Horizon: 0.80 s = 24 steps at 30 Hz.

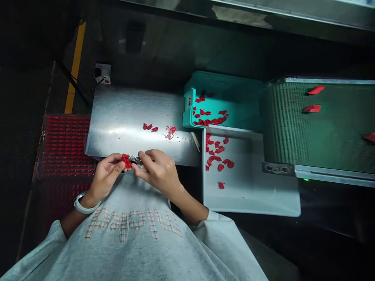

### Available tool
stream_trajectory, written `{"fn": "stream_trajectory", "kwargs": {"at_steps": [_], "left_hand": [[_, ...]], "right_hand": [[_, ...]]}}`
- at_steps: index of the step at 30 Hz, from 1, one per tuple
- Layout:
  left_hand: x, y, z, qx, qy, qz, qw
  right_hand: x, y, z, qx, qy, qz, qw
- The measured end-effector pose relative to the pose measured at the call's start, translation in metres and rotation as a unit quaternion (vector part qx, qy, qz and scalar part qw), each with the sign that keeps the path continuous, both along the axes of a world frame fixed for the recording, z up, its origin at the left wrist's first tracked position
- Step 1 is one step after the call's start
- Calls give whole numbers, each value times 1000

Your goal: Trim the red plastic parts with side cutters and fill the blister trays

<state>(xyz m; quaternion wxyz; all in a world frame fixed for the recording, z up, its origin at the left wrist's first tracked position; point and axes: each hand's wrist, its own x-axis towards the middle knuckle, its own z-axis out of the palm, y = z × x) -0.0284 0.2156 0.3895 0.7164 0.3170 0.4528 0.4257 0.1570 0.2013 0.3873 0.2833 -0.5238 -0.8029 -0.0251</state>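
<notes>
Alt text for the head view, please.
The left hand holds a red piece and the right hand a metallic tool, at a shiny worktop. More red pieces lie in a teal bin, a white tray and on a green belt.

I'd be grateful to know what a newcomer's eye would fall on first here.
Probably the red piece in the left hand, beside a silvery tool in the right hand, left of centre. Next might come the red pieces scattered in the teal bin and the white tray, right of centre. Further right, others lie on the green belt.
</notes>
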Motion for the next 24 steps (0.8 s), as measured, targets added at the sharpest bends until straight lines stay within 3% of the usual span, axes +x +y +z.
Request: {"fn": "stream_trajectory", "kwargs": {"at_steps": [7,24], "left_hand": [[10,2,-10,-37,-12,-5,999],[24,12,-10,-42,-24,-8,999]], "right_hand": [[6,2,-14,-20,0,0,1000],[26,14,-18,-63,24,22,997]]}}
